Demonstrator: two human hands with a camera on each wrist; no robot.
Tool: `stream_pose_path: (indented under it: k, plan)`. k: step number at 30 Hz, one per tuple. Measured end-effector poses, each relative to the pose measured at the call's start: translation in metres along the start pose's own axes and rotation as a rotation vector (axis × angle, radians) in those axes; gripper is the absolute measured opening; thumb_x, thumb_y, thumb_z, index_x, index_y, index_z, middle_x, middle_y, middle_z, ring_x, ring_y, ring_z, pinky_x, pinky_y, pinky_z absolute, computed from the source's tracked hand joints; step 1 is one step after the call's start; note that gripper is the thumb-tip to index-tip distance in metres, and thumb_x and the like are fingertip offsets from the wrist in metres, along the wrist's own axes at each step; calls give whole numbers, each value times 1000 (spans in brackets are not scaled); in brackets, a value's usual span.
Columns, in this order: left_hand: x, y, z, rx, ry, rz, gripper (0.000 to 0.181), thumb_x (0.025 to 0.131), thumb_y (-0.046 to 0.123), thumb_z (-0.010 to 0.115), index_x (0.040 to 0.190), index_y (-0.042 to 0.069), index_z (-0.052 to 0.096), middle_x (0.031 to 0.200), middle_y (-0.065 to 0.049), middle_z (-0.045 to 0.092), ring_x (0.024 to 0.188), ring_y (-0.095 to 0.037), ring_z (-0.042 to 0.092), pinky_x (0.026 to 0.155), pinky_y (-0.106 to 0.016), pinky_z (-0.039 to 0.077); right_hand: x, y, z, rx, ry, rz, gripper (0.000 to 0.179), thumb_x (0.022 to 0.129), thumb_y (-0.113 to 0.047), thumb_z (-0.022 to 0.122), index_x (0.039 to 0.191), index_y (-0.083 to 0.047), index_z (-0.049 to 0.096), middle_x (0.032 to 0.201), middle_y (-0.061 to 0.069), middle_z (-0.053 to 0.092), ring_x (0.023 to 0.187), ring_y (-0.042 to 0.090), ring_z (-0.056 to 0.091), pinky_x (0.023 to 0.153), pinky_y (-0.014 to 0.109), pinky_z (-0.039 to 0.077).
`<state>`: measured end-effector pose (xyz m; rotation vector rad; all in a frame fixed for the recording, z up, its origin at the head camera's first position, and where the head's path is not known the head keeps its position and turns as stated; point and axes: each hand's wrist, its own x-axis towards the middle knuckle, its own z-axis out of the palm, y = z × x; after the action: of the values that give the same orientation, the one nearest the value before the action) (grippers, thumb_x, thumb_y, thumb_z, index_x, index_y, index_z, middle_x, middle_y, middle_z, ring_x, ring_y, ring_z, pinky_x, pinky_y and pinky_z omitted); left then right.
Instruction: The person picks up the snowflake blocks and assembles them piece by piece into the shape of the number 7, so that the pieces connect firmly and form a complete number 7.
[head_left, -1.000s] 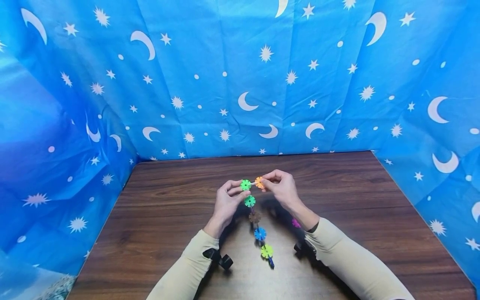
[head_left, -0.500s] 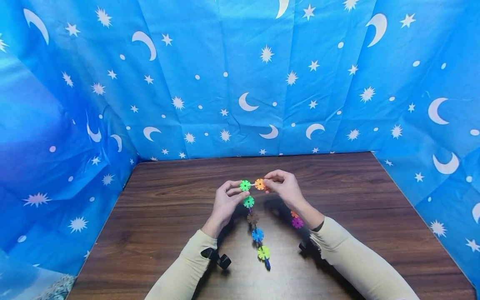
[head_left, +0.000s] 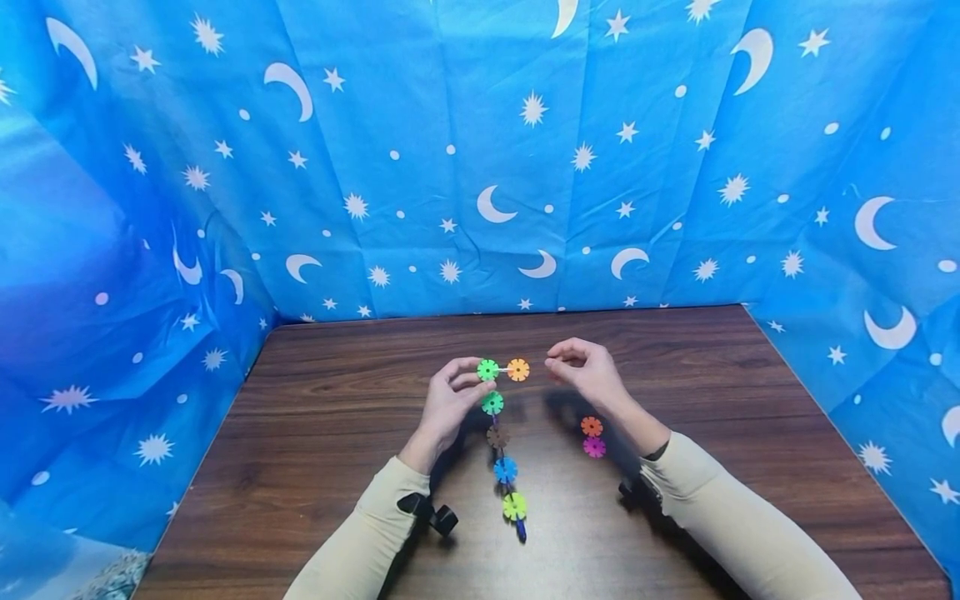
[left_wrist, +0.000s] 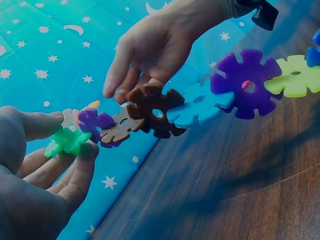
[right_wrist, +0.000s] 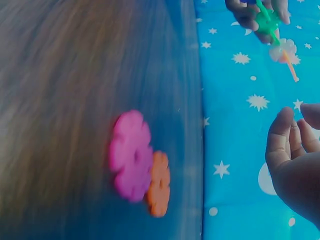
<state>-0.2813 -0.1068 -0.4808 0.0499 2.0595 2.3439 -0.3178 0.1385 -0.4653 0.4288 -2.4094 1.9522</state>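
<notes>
My left hand [head_left: 448,406] pinches a green notched flower disc [left_wrist: 68,142] at the upper end of a chain of interlocking discs. From it a pale disc [right_wrist: 283,50], set edge-on in the head view, joins an orange disc [head_left: 518,370] that sticks out to the right. The chain hangs toward me through another green disc [head_left: 492,403], a brown disc [left_wrist: 154,111], a light blue disc [head_left: 506,470], a purple disc [left_wrist: 246,84] and a yellow-green disc [head_left: 514,506]. My right hand [head_left: 588,372] hovers right of the orange disc, apart from it, fingers loosely bent and holding nothing.
A loose orange-red disc [head_left: 592,427] and a magenta disc [head_left: 594,447] lie side by side on the brown wooden table [head_left: 337,400], near my right forearm. A blue curtain [head_left: 420,108] with moons and stars rises behind the table and along its sides.
My right hand has let go of the orange disc and drawn back to the right, uncovering the two loose discs. The chain's lower end has swung slightly left.
</notes>
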Motion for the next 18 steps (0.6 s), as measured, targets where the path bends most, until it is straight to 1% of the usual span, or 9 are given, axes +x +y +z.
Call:
stream_pose_path:
  k: [2, 3, 5, 8, 10, 14, 18]
  plan:
    - [0, 1, 0, 4, -10, -1, 45, 81, 0, 75, 123, 1, 58, 86, -3, 68, 74, -11, 68, 63, -24, 54, -2, 2, -5, -29, 0, 2, 19, 88, -9, 72, 101, 4, 67, 91, 18, 70, 72, 15, 68, 69, 42, 59]
    - [0, 1, -1, 8, -15, -2, 46, 81, 0, 75, 124, 1, 58, 87, -3, 67, 74, -10, 68, 63, -24, 54, -1, 7, -7, -46, 3, -1, 20, 87, -11, 73, 100, 3, 67, 90, 16, 71, 72, 13, 67, 68, 38, 59]
    - [0, 2, -1, 16, -26, 1, 48, 82, 0, 74, 127, 1, 57, 87, -3, 66, 74, -10, 67, 64, -23, 54, -3, 8, -12, -79, 3, -1, 21, 87, -11, 73, 101, 3, 67, 89, 15, 71, 73, 15, 66, 66, 34, 58]
    - [0, 2, -1, 21, -38, 17, 51, 83, 0, 74, 130, 2, 56, 89, -5, 65, 75, -10, 67, 66, -22, 54, -6, 10, -19, -132, -10, -3, 21, 86, -11, 74, 101, 3, 68, 88, 13, 70, 73, 15, 65, 65, 32, 57]
    - [0, 2, -1, 23, -46, 31, 50, 83, 0, 74, 130, 3, 57, 90, -6, 65, 75, -10, 67, 67, -22, 54, -7, 12, -23, -171, -29, -4, 20, 86, -11, 74, 100, 2, 68, 86, 12, 70, 72, 15, 64, 65, 32, 57]
    - [-1, 2, -1, 27, -58, 52, 47, 84, 1, 73, 129, 7, 60, 91, -5, 66, 77, -11, 67, 68, -22, 54, -10, 16, -33, -283, -77, -3, 15, 87, -12, 73, 97, -3, 69, 82, 8, 68, 70, 15, 63, 62, 26, 53]
    - [-2, 2, -2, 33, -62, 63, 47, 85, 2, 73, 130, 7, 60, 92, -2, 66, 79, -12, 67, 69, -22, 55, -13, 19, -40, -342, -125, 9, 11, 86, -12, 74, 94, -6, 69, 83, 5, 69, 72, 18, 63, 63, 25, 52]
